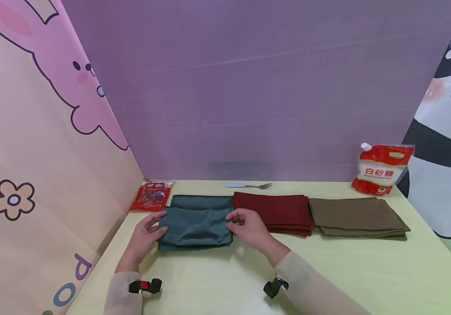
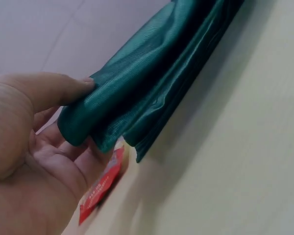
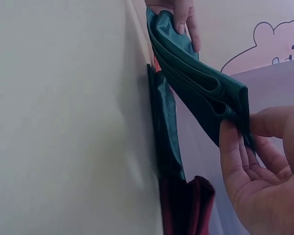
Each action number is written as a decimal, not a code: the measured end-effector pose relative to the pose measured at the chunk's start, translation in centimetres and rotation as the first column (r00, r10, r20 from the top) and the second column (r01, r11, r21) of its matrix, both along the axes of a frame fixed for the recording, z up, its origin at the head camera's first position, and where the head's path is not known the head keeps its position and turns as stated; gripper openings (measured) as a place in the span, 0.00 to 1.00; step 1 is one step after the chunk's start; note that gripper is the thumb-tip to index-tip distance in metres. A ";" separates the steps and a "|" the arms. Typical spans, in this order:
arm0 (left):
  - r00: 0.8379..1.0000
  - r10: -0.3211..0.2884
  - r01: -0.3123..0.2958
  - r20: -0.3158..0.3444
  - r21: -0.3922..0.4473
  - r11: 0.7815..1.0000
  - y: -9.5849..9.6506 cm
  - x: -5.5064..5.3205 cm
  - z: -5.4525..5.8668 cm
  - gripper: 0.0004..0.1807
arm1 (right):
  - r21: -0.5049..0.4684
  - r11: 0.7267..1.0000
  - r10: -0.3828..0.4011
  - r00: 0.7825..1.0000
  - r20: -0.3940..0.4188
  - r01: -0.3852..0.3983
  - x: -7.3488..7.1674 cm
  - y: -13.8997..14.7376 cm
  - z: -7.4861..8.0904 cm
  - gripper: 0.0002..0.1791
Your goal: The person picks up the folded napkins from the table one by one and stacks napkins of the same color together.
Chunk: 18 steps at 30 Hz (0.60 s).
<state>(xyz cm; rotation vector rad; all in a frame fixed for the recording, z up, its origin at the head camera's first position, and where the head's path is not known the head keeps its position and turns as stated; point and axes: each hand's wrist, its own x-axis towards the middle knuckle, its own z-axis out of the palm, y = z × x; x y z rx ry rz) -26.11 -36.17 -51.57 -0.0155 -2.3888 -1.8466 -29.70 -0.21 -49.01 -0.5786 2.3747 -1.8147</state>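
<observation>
A folded dark green cloth [image 1: 195,227] is held up off the table between both hands. My left hand [image 1: 145,234] pinches its left edge, thumb on top and fingers beneath, as the left wrist view shows. At the opposite edge my right hand [image 1: 251,229] pinches the layered folds between thumb and fingers [image 3: 230,152]. Behind and below it, another folded green cloth [image 1: 202,201] lies on the table, partly hidden by the held one. Just right of that is a stack of folded dark red cloths [image 1: 273,212].
Folded brown cloths [image 1: 357,216] lie stacked at the right. A red packet [image 1: 152,195] lies at the back left. A fork [image 1: 249,186] with a pale handle rests near the back edge of the table [image 1: 217,284]. A red-and-white sugar pouch [image 1: 383,169] stands at the back right.
</observation>
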 end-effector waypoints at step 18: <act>0.990 0.135 -0.134 -0.030 0.027 0.991 0.0 -2.1 1.1 0.23 | 0.037 0.999 -0.005 1.000 -0.029 0.006 -2.2 -0.6 0.9 0.13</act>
